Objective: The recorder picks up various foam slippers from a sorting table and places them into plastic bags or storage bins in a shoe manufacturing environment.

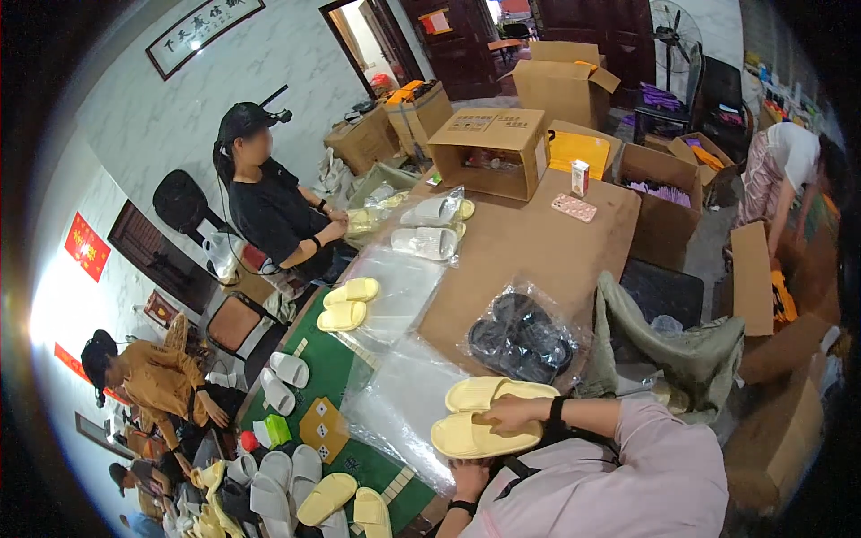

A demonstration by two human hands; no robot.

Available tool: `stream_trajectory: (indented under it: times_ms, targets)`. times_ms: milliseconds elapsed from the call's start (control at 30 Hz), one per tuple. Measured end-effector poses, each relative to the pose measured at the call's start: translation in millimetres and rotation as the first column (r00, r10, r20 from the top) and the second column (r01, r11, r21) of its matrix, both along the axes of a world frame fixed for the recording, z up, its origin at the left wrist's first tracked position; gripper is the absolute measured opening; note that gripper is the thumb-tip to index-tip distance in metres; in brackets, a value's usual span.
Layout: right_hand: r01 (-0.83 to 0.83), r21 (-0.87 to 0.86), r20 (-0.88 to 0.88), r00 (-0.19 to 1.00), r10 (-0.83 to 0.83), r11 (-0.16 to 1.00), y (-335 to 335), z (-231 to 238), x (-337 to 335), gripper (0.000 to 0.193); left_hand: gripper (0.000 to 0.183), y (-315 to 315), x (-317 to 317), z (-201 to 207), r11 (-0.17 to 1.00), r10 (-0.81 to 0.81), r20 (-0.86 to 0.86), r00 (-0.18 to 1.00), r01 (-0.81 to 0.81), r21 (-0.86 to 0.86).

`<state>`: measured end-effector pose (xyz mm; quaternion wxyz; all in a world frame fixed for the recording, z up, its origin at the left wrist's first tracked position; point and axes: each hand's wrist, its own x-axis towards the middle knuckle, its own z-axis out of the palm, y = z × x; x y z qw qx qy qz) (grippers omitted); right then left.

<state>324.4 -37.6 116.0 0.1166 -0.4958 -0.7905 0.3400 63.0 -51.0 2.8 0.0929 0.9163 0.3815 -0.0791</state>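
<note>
A pair of pale yellow slippers [466, 434] lies side by side at the table's near edge, over a stack of clear plastic bags [395, 394]. My right hand [513, 414] reaches across the pair and is closed on the slippers, its fingers at the opening of the nearer one. Just below that slipper, my left hand [468, 472] is at the edge of the bags; its fingers are partly hidden, so its grip cannot be made out. Beyond the slippers sits a pair of black slippers [520, 336] inside a clear bag.
Across the table a person in black [269, 193] handles bagged slippers. Another yellow pair [348, 305] lies on bags at the left. Loose white slippers [285, 381] rest on the green mat [363, 439]. An open carton [493, 148] and a phone [574, 208] are at the far side.
</note>
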Motion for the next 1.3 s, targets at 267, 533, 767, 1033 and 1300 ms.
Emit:
stream_trajectory:
  times_ms: [267,533,767,1033,1300]
  targets:
    - [0.286,-0.085,0.048,0.958,-0.283,0.954,28,-62,-56,0.046,0.030,11,5,8,0.997,0.079,0.205,0.976,-0.074,-0.033]
    - [0.310,-0.227,-0.331,0.867,-0.372,0.923,35,-68,-43,0.049,0.021,-4,10,31,0.977,0.200,0.281,0.939,-0.211,0.009]
    - [-0.005,-0.383,-0.445,0.877,-0.180,0.924,8,12,19,0.054,0.038,-6,-3,16,0.981,0.169,0.274,0.947,-0.188,0.042]
    - [-0.284,-0.693,-0.538,0.815,-0.214,0.663,3,25,51,0.023,0.053,14,-7,29,0.946,0.298,0.494,0.817,-0.182,-0.270]
    - [-0.283,-0.682,-0.474,0.873,-0.113,0.674,-3,6,50,0.014,0.032,27,-24,-7,0.957,0.282,0.213,0.935,-0.290,0.006]
